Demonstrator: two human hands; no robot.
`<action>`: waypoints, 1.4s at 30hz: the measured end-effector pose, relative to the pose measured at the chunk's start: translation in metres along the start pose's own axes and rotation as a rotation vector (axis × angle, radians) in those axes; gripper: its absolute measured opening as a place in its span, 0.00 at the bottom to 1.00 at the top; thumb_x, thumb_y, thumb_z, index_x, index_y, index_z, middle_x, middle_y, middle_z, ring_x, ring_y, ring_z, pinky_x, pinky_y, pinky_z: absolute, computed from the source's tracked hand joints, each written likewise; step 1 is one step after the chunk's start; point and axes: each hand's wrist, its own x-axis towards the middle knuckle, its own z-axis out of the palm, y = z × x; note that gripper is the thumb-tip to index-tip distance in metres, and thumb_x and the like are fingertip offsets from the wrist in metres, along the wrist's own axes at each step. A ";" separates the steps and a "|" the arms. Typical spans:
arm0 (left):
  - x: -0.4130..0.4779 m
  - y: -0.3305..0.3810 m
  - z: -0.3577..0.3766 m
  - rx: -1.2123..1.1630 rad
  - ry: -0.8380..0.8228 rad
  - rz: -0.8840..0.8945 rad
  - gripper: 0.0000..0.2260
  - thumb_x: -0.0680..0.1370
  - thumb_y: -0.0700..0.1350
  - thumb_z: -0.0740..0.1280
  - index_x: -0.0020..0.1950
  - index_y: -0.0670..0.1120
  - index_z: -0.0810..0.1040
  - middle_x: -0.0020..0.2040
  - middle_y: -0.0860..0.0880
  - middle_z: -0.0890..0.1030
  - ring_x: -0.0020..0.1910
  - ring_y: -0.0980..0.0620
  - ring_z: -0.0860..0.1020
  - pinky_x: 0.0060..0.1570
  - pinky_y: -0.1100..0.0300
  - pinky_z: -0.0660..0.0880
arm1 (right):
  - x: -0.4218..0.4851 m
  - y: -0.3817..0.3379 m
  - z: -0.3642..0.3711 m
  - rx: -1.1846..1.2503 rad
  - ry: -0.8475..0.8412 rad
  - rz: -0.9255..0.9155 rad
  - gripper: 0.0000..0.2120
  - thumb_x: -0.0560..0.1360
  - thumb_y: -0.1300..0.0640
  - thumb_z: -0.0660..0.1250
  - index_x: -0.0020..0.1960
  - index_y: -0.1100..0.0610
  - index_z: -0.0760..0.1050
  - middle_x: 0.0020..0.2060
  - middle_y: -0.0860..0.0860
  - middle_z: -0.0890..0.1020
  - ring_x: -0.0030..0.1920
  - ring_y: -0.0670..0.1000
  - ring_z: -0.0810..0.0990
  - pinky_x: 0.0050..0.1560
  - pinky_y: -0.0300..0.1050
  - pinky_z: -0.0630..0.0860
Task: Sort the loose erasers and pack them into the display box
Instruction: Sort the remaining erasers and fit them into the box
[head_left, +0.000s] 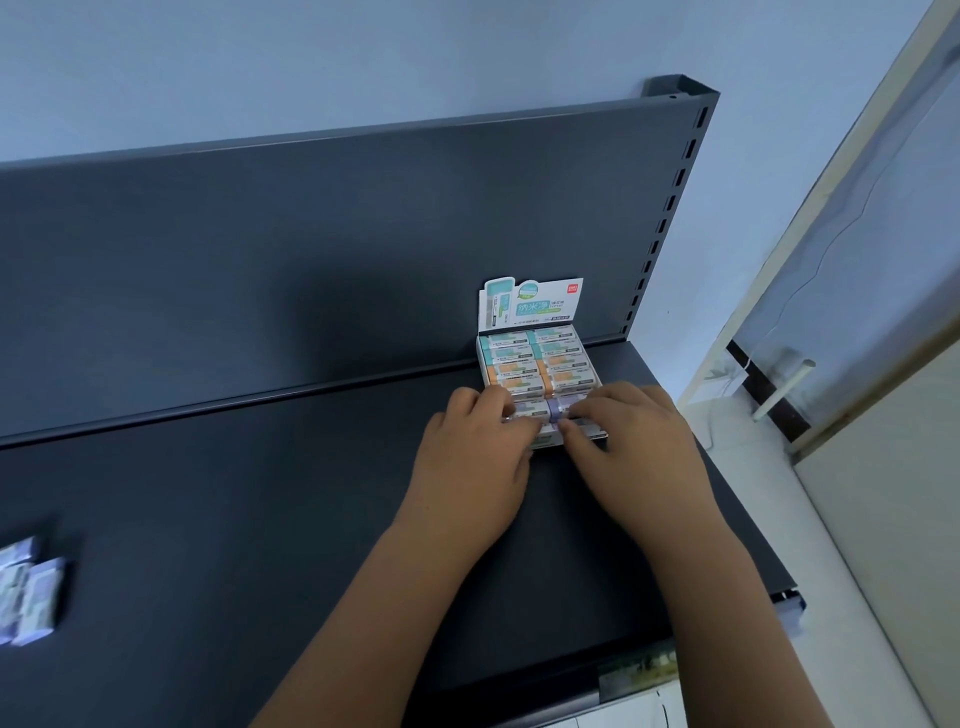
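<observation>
Left hand (467, 467) and right hand (636, 452) pinched purple erasers (553, 410) in the display box (535, 306), near row; loose erasers (31, 592) lay well apart, left.

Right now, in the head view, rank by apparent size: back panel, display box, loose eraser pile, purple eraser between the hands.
1. back panel
2. display box
3. loose eraser pile, unsure: nearer, blurred, cropped
4. purple eraser, partly covered

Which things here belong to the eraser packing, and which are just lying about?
Job: display box, purple erasers pinched by left hand and right hand, loose erasers at left edge.
Lying about: white rod by the wall, label strip on shelf front.
</observation>
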 end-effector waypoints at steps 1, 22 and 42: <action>0.000 -0.002 0.000 0.006 0.008 -0.006 0.09 0.78 0.48 0.64 0.55 0.53 0.81 0.55 0.54 0.75 0.53 0.49 0.69 0.44 0.52 0.75 | 0.000 0.000 -0.001 0.001 -0.008 0.002 0.11 0.76 0.46 0.67 0.53 0.49 0.84 0.53 0.45 0.82 0.56 0.52 0.75 0.52 0.53 0.77; 0.001 -0.007 -0.002 -0.018 0.082 -0.006 0.05 0.78 0.45 0.67 0.44 0.48 0.81 0.48 0.54 0.77 0.45 0.49 0.71 0.35 0.54 0.72 | -0.003 -0.009 0.003 -0.035 -0.036 0.020 0.08 0.76 0.53 0.70 0.50 0.55 0.83 0.51 0.47 0.78 0.54 0.51 0.70 0.47 0.44 0.74; -0.001 -0.017 -0.020 0.029 -0.034 -0.049 0.10 0.80 0.48 0.62 0.50 0.49 0.84 0.51 0.56 0.79 0.50 0.51 0.73 0.44 0.52 0.75 | -0.005 -0.020 0.010 -0.019 -0.056 -0.023 0.08 0.76 0.51 0.71 0.49 0.56 0.83 0.50 0.47 0.77 0.54 0.50 0.71 0.45 0.45 0.76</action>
